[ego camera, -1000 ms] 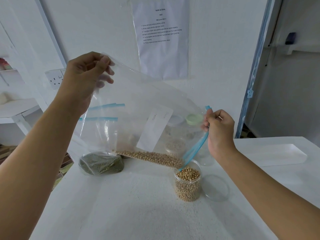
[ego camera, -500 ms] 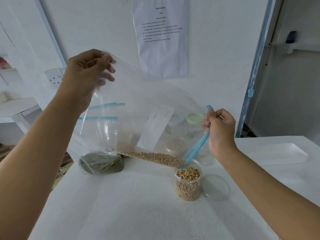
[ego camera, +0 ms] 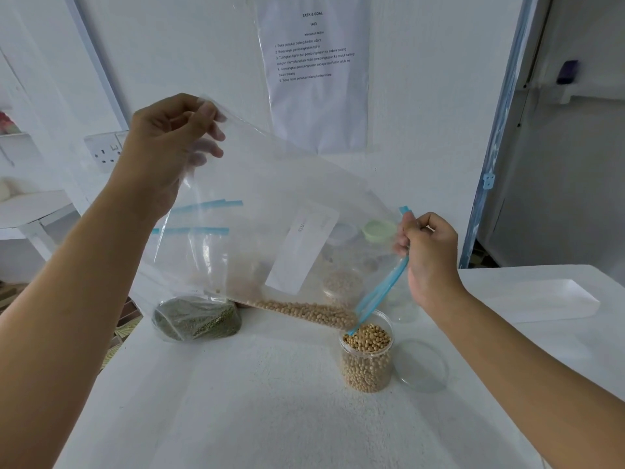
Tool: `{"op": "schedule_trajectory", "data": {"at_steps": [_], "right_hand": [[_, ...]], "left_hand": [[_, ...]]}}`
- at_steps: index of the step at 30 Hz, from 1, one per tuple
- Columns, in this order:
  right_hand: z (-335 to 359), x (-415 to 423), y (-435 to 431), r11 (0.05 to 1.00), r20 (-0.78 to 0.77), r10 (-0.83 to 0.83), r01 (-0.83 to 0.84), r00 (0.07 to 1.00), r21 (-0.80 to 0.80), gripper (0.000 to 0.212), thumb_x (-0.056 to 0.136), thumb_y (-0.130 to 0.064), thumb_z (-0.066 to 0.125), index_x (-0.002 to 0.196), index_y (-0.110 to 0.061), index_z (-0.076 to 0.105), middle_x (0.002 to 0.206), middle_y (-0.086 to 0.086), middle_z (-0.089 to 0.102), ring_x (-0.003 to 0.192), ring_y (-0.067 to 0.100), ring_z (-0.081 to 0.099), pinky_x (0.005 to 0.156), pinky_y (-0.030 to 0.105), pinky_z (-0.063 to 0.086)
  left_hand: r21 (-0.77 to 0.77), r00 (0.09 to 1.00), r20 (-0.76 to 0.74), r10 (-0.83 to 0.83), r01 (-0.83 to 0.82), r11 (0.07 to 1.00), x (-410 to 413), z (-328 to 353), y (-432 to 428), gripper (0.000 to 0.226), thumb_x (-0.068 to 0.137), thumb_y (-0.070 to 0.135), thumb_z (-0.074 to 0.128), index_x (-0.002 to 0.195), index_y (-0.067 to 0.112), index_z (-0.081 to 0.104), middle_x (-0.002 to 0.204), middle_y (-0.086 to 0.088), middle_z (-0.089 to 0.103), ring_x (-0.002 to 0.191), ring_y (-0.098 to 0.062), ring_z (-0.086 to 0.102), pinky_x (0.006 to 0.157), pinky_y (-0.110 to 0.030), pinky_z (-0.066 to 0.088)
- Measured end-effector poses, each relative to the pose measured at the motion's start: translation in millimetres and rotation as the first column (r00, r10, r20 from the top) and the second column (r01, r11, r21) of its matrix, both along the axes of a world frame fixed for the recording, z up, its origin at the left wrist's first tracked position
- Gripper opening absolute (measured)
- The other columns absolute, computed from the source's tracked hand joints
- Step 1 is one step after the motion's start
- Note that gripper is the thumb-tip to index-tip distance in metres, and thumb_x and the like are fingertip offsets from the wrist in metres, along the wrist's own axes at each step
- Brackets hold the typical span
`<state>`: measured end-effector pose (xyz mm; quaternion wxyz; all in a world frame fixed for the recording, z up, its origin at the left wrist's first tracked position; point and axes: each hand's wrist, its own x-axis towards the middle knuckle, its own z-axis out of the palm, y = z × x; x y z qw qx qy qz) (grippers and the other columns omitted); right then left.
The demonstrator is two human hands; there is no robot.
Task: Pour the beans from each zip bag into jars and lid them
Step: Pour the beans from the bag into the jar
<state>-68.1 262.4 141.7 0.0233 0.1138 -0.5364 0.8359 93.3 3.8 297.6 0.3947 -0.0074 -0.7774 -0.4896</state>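
Clear zip bag (ego camera: 267, 198): tilted, long axis falling from upper left to lower right — mouth just over the jar (ego camera: 367, 367).
Left hand (ego camera: 169, 140): pinches the raised bottom corner.
Right hand (ego camera: 429, 252): pinches the zip edge, nearer the jar.
Beans (ego camera: 304, 311): along the low edge — likely need a steeper lift.

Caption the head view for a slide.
The left hand and right hand tilt a zip bag, pouring beans into a nearly full jar; the lid lies beside it.

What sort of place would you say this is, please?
Probably an indoor room set up for recording tasks: a printed task sheet headed TASK & GOAL, a wall socket, and a plain white table.
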Motion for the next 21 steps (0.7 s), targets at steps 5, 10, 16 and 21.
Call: {"op": "schedule_trajectory", "data": {"at_steps": [5,10,16,21], "right_hand": [[0.5,-0.8,0.4,0.999,-0.004,0.030,-0.029,1.000,0.022,0.042,0.104,-0.009,0.054,0.067,-0.013,0.036,0.065,0.004,0.043,0.055,0.012,0.037,0.050,0.018,0.038],[1.4,-2.6,0.7,1.000,-0.001,0.021,-0.021,1.000,0.019,0.043,0.104,-0.009,0.055,0.066,-0.013,0.035,0.064,0.004,0.041,0.056,0.013,0.036,0.049,0.017,0.038],[1.6,-1.3,1.0,0.999,-0.001,0.022,-0.022,1.000,0.026,0.043,0.105,-0.009,0.055,0.067,-0.013,0.035,0.064,0.004,0.040,0.057,0.014,0.035,0.048,0.017,0.038],[1.9,-0.3,1.5,0.999,-0.006,0.015,-0.015,1.000,0.038,0.042,0.105,-0.010,0.055,0.068,-0.013,0.036,0.065,0.004,0.041,0.058,0.013,0.037,0.049,0.016,0.040]], "left_hand": [[0.011,1.000,0.004,0.017,-0.017,1.000,-0.3,0.5,0.9,0.020,0.103,0.024,0.063,0.087,0.026,0.074,0.079,0.002,0.067,0.067,-0.016,0.062,0.065,-0.029,0.039],[0.015,1.000,0.007,0.026,-0.026,1.000,-1.5,0.3,2.3,0.021,0.102,0.026,0.064,0.084,0.027,0.074,0.079,0.002,0.067,0.065,-0.015,0.062,0.063,-0.026,0.038],[0.016,1.000,0.008,0.028,-0.028,0.999,-2.1,0.7,2.5,0.020,0.102,0.026,0.064,0.085,0.027,0.074,0.079,0.002,0.067,0.065,-0.015,0.062,0.063,-0.027,0.038],[0.012,1.000,0.008,0.024,-0.024,1.000,-2.1,2.6,2.9,0.019,0.102,0.026,0.064,0.086,0.026,0.074,0.080,0.001,0.067,0.066,-0.016,0.062,0.064,-0.028,0.039]]}}
